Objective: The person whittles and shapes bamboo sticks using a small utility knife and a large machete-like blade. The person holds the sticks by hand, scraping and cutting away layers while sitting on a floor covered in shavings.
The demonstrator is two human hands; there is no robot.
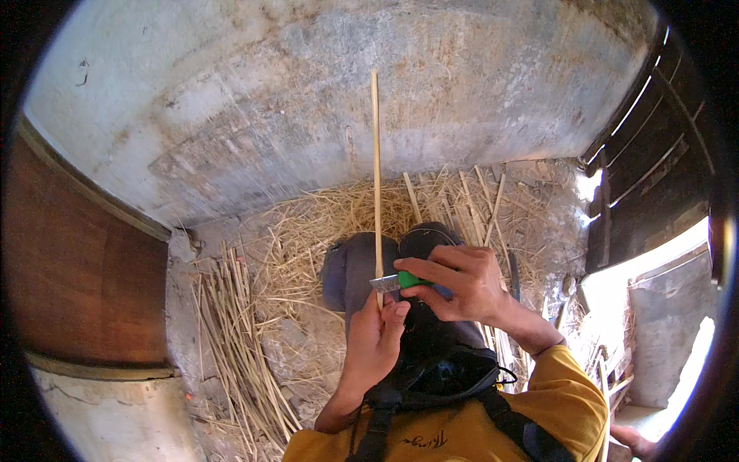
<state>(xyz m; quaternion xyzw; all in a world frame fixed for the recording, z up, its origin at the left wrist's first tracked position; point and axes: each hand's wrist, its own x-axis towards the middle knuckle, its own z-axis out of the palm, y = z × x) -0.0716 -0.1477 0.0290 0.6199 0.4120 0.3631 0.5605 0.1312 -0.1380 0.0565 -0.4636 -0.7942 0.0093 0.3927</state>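
Note:
Gripped near its lower end by my left hand, a long thin strip of pale wood or bamboo points upward, away from me. My right hand is closed round the green handle of a knife, a utility cutter by its look. Its short metal blade lies crosswise against the strip, just above my left fingers. Both hands are close together over my dark-trousered knees. The strip's lowest part is hidden in my left fingers.
Pale shavings cover the floor around my legs. A bundle of long strips lies to the left, and more strips lie ahead right. A stained wall rises in front. A black bag hangs at my chest.

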